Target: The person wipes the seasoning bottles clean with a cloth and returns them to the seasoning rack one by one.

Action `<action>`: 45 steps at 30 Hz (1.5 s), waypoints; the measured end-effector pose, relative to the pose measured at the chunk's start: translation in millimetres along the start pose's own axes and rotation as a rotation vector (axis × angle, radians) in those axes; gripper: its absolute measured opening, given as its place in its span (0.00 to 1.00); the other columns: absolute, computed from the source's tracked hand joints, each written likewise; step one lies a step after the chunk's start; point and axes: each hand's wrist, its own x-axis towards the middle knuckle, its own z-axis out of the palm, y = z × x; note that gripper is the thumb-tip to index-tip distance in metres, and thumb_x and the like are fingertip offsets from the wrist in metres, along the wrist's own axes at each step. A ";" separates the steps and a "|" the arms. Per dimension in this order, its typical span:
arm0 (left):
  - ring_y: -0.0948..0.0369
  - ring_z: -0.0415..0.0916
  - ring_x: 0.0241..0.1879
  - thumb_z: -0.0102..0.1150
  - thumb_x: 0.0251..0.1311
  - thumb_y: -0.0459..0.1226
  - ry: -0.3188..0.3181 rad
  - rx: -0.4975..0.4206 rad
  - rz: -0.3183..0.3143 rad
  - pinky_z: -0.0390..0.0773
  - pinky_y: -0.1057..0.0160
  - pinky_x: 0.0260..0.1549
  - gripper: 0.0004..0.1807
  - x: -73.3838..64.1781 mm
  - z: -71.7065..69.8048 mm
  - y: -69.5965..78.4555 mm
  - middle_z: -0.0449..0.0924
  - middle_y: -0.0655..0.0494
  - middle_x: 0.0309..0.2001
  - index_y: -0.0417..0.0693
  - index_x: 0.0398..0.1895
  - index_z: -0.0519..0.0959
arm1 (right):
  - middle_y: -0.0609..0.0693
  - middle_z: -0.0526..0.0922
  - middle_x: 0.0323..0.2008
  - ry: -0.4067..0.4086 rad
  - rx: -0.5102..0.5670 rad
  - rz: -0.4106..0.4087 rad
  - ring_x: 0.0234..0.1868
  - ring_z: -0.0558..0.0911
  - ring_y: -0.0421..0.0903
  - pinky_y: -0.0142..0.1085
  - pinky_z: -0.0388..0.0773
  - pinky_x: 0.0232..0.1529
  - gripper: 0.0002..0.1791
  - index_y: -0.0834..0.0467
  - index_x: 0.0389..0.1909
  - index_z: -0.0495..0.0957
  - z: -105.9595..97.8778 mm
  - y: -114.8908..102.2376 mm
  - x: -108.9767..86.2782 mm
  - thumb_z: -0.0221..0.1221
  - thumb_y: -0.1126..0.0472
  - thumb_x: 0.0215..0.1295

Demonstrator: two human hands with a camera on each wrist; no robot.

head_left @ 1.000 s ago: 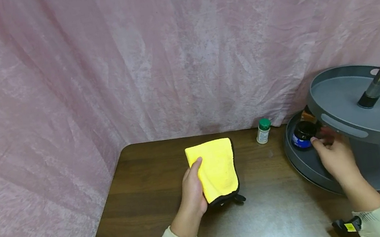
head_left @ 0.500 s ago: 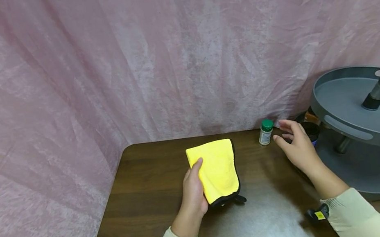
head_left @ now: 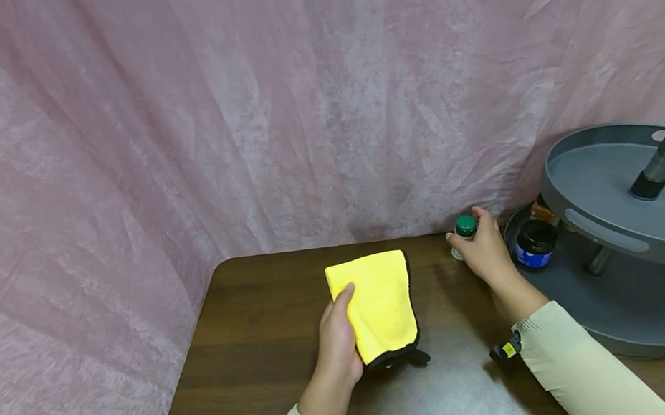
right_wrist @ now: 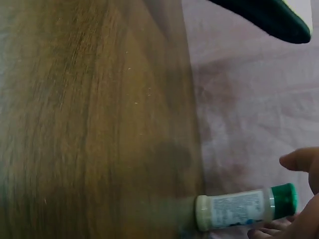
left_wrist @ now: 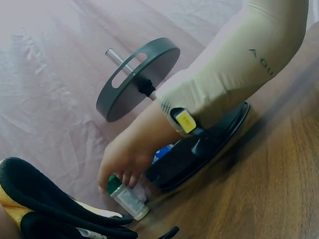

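My left hand [head_left: 335,348] grips a folded cleaning cloth [head_left: 381,305], yellow with a black edge, thumb laid on top; its dark folds fill the lower left of the left wrist view. At the table's back edge stands a small seasoning bottle [right_wrist: 237,208] with a green cap [head_left: 465,225] and a pale label. Around its cap is my right hand [head_left: 486,252]. The right wrist view shows the thumb [right_wrist: 299,160] apart from the cap, with the other fingertips [right_wrist: 271,229] close along its far side. The bottle's base rests on the wooden table.
A grey two-tier tray stand [head_left: 644,318] occupies the table's right side, its upper tray [head_left: 595,173] overhanging the lower. A dark jar with a blue label [head_left: 535,248] and an orange-brown item [head_left: 542,210] sit on the lower tray. A pink curtain [head_left: 314,94] hangs behind the table.
My right hand has left the jar on the lower tray and moved left to the seasoning bottle. The left hand keeps its hold on the cloth in much the same place.
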 end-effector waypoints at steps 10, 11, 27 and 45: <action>0.60 0.81 0.44 0.55 0.70 0.50 -0.019 0.004 0.007 0.80 0.61 0.46 0.24 0.7 2.6 -0.7 0.81 0.55 0.44 0.43 0.60 0.70 | 0.69 0.74 0.64 0.027 0.009 0.033 0.66 0.72 0.66 0.58 0.67 0.68 0.29 0.61 0.70 0.62 6.3 10.8 8.1 0.57 0.58 0.73; 0.60 0.81 0.44 0.55 0.70 0.49 -0.022 0.006 0.011 0.81 0.60 0.45 0.24 0.8 2.7 -0.8 0.82 0.55 0.44 0.43 0.60 0.70 | 0.69 0.74 0.63 0.034 0.008 0.023 0.65 0.73 0.66 0.58 0.67 0.67 0.29 0.61 0.70 0.62 6.5 10.9 7.5 0.57 0.58 0.73; 0.58 0.79 0.50 0.49 0.75 0.52 -0.073 0.039 0.061 0.79 0.58 0.48 0.25 -6.2 3.8 2.6 0.79 0.52 0.51 0.48 0.66 0.67 | 0.58 0.85 0.52 0.103 0.129 -0.321 0.55 0.82 0.55 0.53 0.75 0.54 0.33 0.55 0.65 0.67 1.0 -40.2 -58.5 0.69 0.51 0.64; 0.58 0.83 0.47 0.48 0.75 0.53 -0.190 0.136 0.117 0.82 0.59 0.48 0.28 -22.6 14.6 -2.5 0.83 0.50 0.49 0.41 0.64 0.69 | 0.45 0.85 0.45 -0.025 -0.054 -0.818 0.43 0.79 0.39 0.32 0.80 0.41 0.28 0.54 0.55 0.81 21.8 -53.8 -119.1 0.77 0.56 0.52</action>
